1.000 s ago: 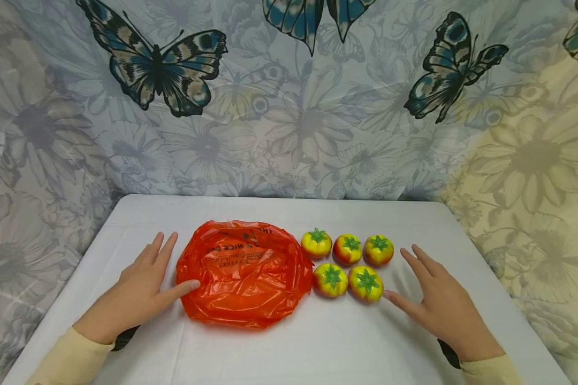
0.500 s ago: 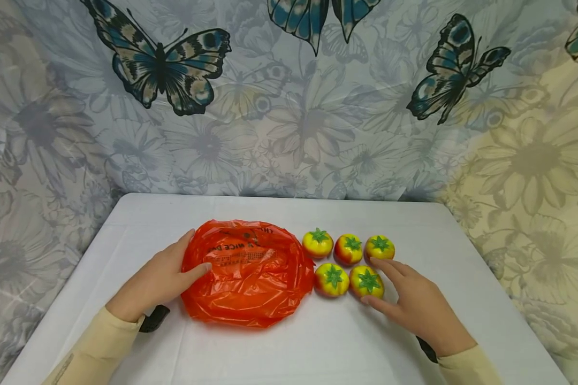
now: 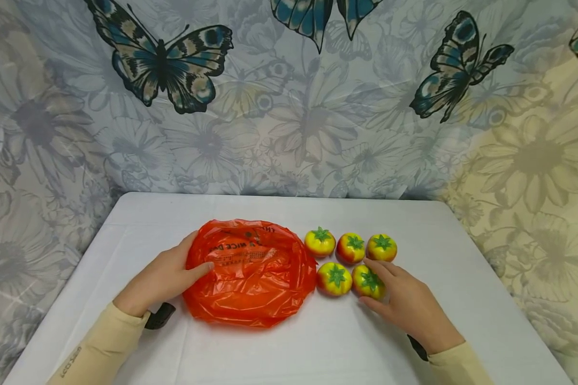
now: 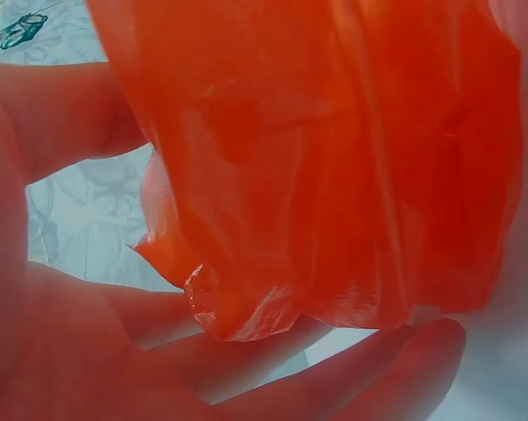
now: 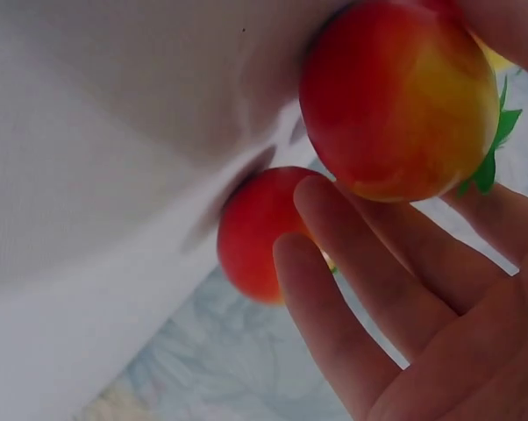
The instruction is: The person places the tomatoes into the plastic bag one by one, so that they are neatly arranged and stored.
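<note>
A crumpled orange-red plastic bag (image 3: 250, 283) with black print lies on the white table, left of the tomatoes. My left hand (image 3: 166, 275) grips its left edge, thumb over the top and the other fingers along the far side. In the left wrist view the bag (image 4: 317, 158) spans the space between thumb and fingers. My right hand (image 3: 404, 299) is around the front right tomato (image 3: 367, 283), which is yellow-red with a green star-shaped top. The right wrist view has this tomato (image 5: 396, 101) between thumb and fingers; whether it is off the table I cannot tell.
Several similar tomatoes stand close by: one front left (image 3: 334, 279), and a back row of left (image 3: 320, 243), middle (image 3: 350, 248) and right (image 3: 382, 248). The white table (image 3: 289, 358) ends at a butterfly-patterned backdrop (image 3: 313, 133).
Both hands have moved inward. My left hand has come onto the bag's left edge, and my right hand has closed in around the front right tomato. That tomato's top has turned slightly.
</note>
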Motion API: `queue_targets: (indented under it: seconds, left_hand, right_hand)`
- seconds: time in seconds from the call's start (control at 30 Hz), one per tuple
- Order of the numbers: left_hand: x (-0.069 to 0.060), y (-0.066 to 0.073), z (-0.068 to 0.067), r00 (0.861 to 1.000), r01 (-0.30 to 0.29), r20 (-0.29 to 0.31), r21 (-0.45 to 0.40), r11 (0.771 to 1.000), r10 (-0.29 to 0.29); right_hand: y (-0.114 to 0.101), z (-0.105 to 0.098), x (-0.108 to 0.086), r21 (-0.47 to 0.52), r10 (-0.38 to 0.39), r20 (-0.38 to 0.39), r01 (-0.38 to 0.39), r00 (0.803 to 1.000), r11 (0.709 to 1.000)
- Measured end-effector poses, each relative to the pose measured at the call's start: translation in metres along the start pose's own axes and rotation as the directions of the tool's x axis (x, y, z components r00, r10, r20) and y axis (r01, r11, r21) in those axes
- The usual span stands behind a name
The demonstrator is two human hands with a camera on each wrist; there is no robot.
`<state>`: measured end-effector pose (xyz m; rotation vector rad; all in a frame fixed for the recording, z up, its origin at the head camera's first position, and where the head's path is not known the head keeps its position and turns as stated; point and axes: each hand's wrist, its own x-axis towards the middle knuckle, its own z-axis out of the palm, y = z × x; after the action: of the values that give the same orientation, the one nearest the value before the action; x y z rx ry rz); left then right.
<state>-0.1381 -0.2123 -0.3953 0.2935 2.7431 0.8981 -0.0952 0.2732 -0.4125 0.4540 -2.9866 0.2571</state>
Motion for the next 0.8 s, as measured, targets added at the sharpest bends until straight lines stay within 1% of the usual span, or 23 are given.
queue_targets:
  seconds: [0.13, 0.3, 0.47, 0.57, 0.67, 0.8]
  left_hand:
    - [0.0, 0.0, -0.001, 1.0, 0.004, 0.013, -0.006, 1.0, -0.004]
    - [-0.001, -0.002, 0.0, 1.0, -0.009, 0.003, -0.004, 1.0, 0.009]
    - [-0.003, -0.003, 0.003, 1.0, -0.005, -0.006, 0.005, 1.0, 0.005]
    - [-0.004, -0.003, 0.004, 1.0, -0.005, -0.019, 0.011, 1.0, 0.005]
    - [-0.004, -0.002, 0.004, 0.999, -0.01, -0.031, 0.018, 1.0, 0.01]
    - [-0.002, -0.002, 0.003, 0.999, -0.016, -0.036, 0.015, 1.0, 0.017]
  right_hand:
    - [-0.001, 0.002, 0.001, 0.003, 0.006, 0.001, -0.006, 1.0, 1.0]
    - [-0.004, 0.001, 0.002, 0.01, 0.028, 0.011, -0.028, 1.0, 1.0]
    - [-0.005, -0.009, 0.002, 0.019, 0.046, 0.018, -0.047, 0.999, 0.999]
    - [-0.004, -0.019, 0.005, 0.024, 0.032, -0.009, -0.032, 0.999, 0.999]
    - [-0.006, -0.029, 0.012, 0.035, 0.0, -0.043, 0.001, 0.999, 0.999]
    - [-0.018, -0.039, 0.027, 0.07, -0.042, -0.073, 0.048, 0.996, 0.996]
